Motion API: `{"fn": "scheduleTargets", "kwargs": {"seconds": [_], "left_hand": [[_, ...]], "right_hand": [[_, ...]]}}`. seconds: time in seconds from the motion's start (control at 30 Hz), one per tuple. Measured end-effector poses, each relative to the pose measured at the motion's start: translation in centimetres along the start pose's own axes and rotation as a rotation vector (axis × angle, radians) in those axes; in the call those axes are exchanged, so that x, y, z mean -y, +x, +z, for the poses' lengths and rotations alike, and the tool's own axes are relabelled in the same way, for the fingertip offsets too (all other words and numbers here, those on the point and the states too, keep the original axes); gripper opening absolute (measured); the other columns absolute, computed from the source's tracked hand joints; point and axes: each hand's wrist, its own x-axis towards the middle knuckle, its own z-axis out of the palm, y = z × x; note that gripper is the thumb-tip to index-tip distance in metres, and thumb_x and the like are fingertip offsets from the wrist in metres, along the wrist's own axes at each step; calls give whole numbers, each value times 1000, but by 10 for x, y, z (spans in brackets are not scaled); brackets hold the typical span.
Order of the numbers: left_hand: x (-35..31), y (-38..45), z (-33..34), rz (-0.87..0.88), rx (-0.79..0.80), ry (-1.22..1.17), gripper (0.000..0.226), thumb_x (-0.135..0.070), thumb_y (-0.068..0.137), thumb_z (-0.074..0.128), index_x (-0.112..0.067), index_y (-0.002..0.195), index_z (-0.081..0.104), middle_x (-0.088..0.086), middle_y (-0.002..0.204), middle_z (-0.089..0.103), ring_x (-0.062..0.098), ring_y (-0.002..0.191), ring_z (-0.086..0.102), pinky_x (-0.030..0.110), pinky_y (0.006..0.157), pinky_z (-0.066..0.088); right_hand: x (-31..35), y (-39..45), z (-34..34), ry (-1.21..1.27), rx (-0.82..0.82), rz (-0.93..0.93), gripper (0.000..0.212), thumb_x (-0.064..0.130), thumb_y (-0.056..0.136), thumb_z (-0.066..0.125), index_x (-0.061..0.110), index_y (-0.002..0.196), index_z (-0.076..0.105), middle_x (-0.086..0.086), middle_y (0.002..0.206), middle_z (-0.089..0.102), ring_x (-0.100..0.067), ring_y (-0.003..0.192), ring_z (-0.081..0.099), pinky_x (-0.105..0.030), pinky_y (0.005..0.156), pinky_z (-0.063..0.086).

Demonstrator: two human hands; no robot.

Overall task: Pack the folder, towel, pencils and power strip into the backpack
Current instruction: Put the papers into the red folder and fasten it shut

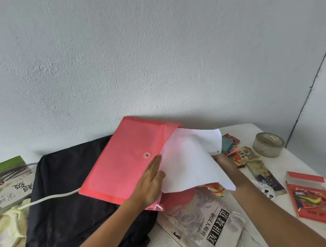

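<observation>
Folder, pink, lies tilted on the black backpack at the left. Left hand presses it flat, fingers straight. Right hand pinches white paper half inside. Pulled crooked, the paper could crumple or slip out.

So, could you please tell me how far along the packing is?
Nothing looks packed yet. The red folder lies on the black backpack; the left hand presses it flat while the right hand holds white paper at its mouth. The pencil box waits on the table.
</observation>
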Motion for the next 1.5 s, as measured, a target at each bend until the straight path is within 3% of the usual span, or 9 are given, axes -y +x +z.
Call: {"fn": "scheduleTargets", "kwargs": {"seconds": [0.13,0.4,0.67,0.87,1.0,1.13,1.3,1.4,1.5], "left_hand": [[-3,-1,-1,5,1,-11,74,-38,81,26,-20,153,17,-7,160,12,3,145,9,14,110,4],[-11,-4,-2,46,9,88,75,-36,83,26,-15,153,13,-5,160,8,6,146,6,10,107,1],[-13,-6,-2,95,7,403,81,-12,88,48,-10,153,-1,5,162,-3,24,147,17,38,114,29],[-11,-7,-5,100,-15,418,82,-13,87,48,-8,153,0,7,161,-3,22,148,11,38,115,26],[-10,-6,-5,117,-13,426,87,-18,87,53,-9,153,-4,5,161,-7,22,148,10,37,115,28],[-10,-6,-3,102,2,466,98,-33,86,60,-11,152,-10,3,161,-12,19,149,6,38,115,28],[-14,-7,-4,97,5,443,90,-27,89,55,-10,152,-8,4,161,-11,20,149,2,41,116,25],[-18,-6,-1,86,-11,442,85,-24,90,50,-11,152,-5,5,161,-9,22,149,3,46,115,26],[-20,-3,-1,50,-29,421,80,-17,89,46,-9,153,-2,6,161,-8,22,149,2,48,114,26]], "right_hand": [[-6,-4,9,244,-80,-30,19,-8,84,48,6,87,60,-9,71,54,-16,48,48,-21,41,36],[-22,9,32,-439,-205,-378,36,12,87,58,13,121,47,-6,118,60,-28,108,57,-39,89,48],[1,7,34,-788,-316,-514,37,3,77,57,12,108,39,-6,91,60,-32,83,59,-33,64,40],[-5,18,34,-223,20,-156,49,2,61,79,6,106,61,-17,102,69,-43,95,65,-55,81,54],[-9,13,33,-442,-174,-355,47,-3,67,70,9,106,48,-2,93,60,-23,85,59,-28,60,46],[-16,14,43,-35,176,-72,46,-9,65,76,2,108,63,-14,100,72,-34,94,68,-46,78,57],[-18,19,49,-24,45,-134,38,-12,77,62,4,111,60,-13,106,70,-31,98,65,-47,87,54],[-18,11,68,-28,264,-141,25,8,89,62,16,112,64,-4,105,73,-23,99,67,-41,90,53],[-6,8,71,-277,133,-271,13,17,92,54,16,95,66,3,85,70,-15,79,65,-24,66,50]]}}
